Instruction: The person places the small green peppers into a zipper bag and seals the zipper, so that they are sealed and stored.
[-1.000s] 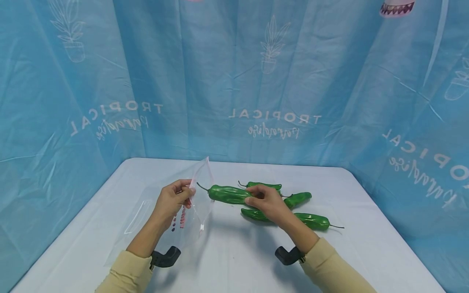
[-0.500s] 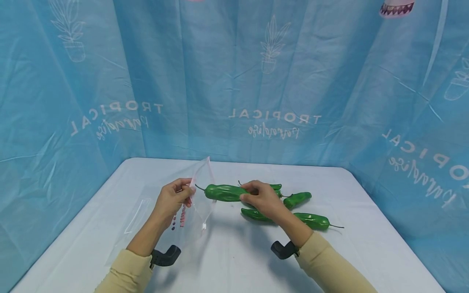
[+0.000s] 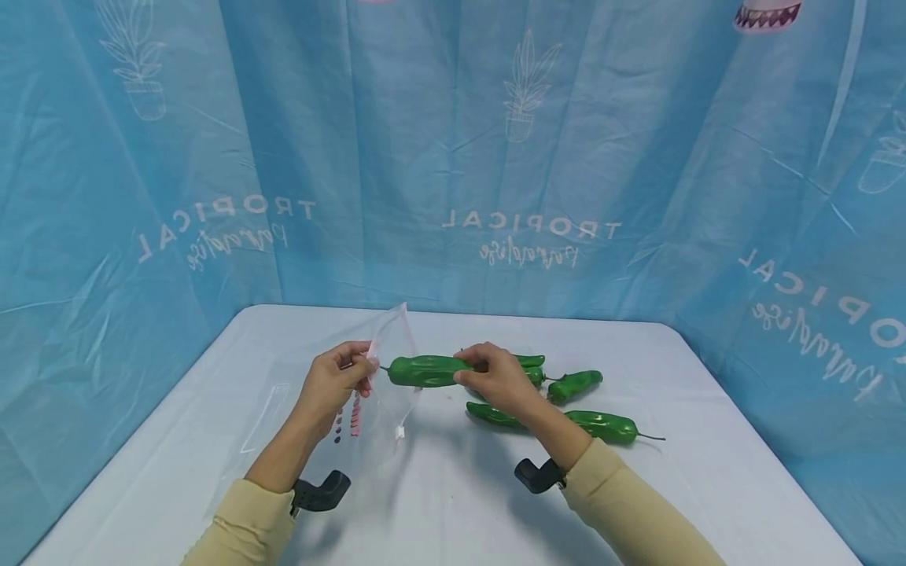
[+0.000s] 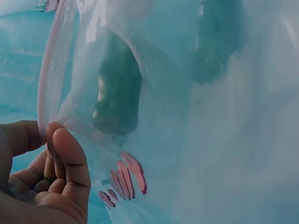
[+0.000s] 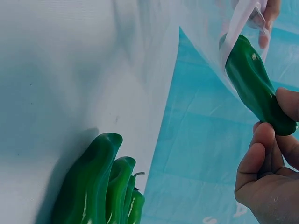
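Note:
My left hand (image 3: 338, 381) pinches the rim of a clear zip bag (image 4: 224, 140), holding its mouth apart toward the right. The bag has a pink edge, a white slider and red printing. A long green pepper (image 3: 425, 371) lies level in the air, its tip end pinched between thumb and fingers of my right hand (image 3: 499, 381). Its stem end points left and is at the bag's mouth; in the right wrist view the pepper (image 5: 252, 77) passes just inside the pink rim. Through the film, the left wrist view shows its green body blurred.
Several more green peppers (image 3: 602, 425) lie on the white table (image 3: 453, 519), under and right of my right hand. The bag's lower part spreads over the table at left. A blue printed curtain (image 3: 396, 157) hangs behind and along both sides.
My right hand has moved left with the pepper, bringing its stem end into the bag's mouth. The left hand has stayed nearly in place; the bag's opening has shifted slightly.

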A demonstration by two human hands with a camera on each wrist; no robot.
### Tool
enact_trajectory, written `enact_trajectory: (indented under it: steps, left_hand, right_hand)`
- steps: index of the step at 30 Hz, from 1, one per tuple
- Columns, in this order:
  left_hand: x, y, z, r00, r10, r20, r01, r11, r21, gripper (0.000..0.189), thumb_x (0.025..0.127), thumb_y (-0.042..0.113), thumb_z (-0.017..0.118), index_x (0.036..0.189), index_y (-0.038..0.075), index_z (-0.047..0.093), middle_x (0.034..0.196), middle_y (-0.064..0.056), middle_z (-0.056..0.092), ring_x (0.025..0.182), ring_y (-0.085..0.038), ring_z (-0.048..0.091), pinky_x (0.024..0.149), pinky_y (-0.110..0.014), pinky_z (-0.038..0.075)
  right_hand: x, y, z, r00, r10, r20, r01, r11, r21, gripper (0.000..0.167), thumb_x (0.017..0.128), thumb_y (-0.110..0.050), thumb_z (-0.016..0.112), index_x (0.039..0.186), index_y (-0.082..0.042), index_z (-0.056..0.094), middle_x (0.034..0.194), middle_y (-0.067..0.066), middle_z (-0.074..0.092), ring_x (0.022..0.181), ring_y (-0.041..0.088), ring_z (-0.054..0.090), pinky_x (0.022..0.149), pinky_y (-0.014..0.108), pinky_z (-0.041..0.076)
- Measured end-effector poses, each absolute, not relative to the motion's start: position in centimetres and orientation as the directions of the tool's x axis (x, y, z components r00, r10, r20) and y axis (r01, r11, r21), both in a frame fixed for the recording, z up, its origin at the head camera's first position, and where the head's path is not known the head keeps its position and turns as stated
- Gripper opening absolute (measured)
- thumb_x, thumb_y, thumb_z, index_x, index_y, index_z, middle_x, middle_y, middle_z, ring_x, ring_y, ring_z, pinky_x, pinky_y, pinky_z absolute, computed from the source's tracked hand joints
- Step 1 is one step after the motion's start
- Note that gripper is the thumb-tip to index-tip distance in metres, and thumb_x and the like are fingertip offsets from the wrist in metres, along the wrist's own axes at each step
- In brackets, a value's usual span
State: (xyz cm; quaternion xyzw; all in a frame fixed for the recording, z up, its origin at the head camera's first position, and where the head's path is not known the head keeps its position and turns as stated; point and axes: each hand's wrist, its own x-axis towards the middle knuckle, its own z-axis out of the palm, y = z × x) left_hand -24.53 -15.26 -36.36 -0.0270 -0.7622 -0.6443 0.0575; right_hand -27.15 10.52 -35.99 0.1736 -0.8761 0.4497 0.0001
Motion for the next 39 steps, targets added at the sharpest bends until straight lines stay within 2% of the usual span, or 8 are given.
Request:
enact_trajectory:
  steps: [6, 12, 19, 26, 39]
  left_hand:
    - [-24.5, -15.2, -36.2, -0.992, -0.037, 0.124, 0.116, 0.167, 0.979, 0.034, 0.091, 0.013, 0.059, 0.123, 0.002, 0.054, 0.083, -0.002, 0.053, 0.061, -0.007, 0.054, 0.061, -0.02, 0.053]
    - [-24.4, -15.1, -36.2, -0.992, -0.044, 0.122, 0.113, 0.172, 0.979, 0.034, 0.092, 0.014, 0.058, 0.124, 0.003, 0.054, 0.084, -0.002, 0.053, 0.061, -0.008, 0.055, 0.062, -0.019, 0.053]
    - [-24.3, -15.2, -36.0, -0.992, -0.057, 0.116, 0.103, 0.184, 0.978, 0.035, 0.092, 0.015, 0.059, 0.125, 0.004, 0.054, 0.083, 0.0, 0.054, 0.061, -0.008, 0.056, 0.062, -0.02, 0.052]
    - [-24.2, -15.2, -35.9, -0.991, -0.059, 0.117, 0.104, 0.191, 0.976, 0.034, 0.092, 0.015, 0.059, 0.124, 0.004, 0.055, 0.08, 0.001, 0.054, 0.061, -0.009, 0.057, 0.058, -0.02, 0.049]
    - [-24.3, -15.1, -36.1, -0.992, -0.07, 0.107, 0.093, 0.179, 0.979, 0.033, 0.091, 0.015, 0.059, 0.123, 0.005, 0.056, 0.083, 0.002, 0.055, 0.062, -0.009, 0.056, 0.061, -0.02, 0.051]
  right_hand:
    - [-27.3, 10.1, -35.9, -0.927, -0.337, 0.165, -0.333, 0.539, -0.774, 0.029, 0.088, -0.022, 0.065, 0.116, -0.017, 0.064, 0.111, 0.002, 0.061, 0.099, 0.017, 0.06, 0.078, 0.032, 0.052]
    - [-27.5, 9.8, -36.2, -0.897, -0.386, 0.213, -0.406, 0.535, -0.741, 0.03, 0.089, -0.022, 0.064, 0.117, -0.013, 0.064, 0.109, 0.005, 0.061, 0.093, 0.015, 0.059, 0.073, 0.029, 0.052]
    - [-27.7, 9.1, -36.2, -0.901, -0.396, 0.178, -0.383, 0.533, -0.754, 0.03, 0.089, -0.022, 0.064, 0.119, -0.017, 0.064, 0.106, 0.003, 0.06, 0.089, 0.015, 0.058, 0.071, 0.028, 0.051]
    - [-28.0, 8.5, -36.3, -0.892, -0.413, 0.186, -0.399, 0.523, -0.753, 0.03, 0.089, -0.021, 0.064, 0.118, -0.015, 0.064, 0.101, 0.004, 0.058, 0.083, 0.013, 0.058, 0.068, 0.026, 0.051]
    - [-28.4, 7.3, -36.5, -0.873, -0.449, 0.192, -0.438, 0.547, -0.714, 0.03, 0.089, -0.021, 0.064, 0.118, -0.016, 0.065, 0.104, 0.004, 0.059, 0.078, 0.014, 0.053, 0.062, 0.027, 0.048]
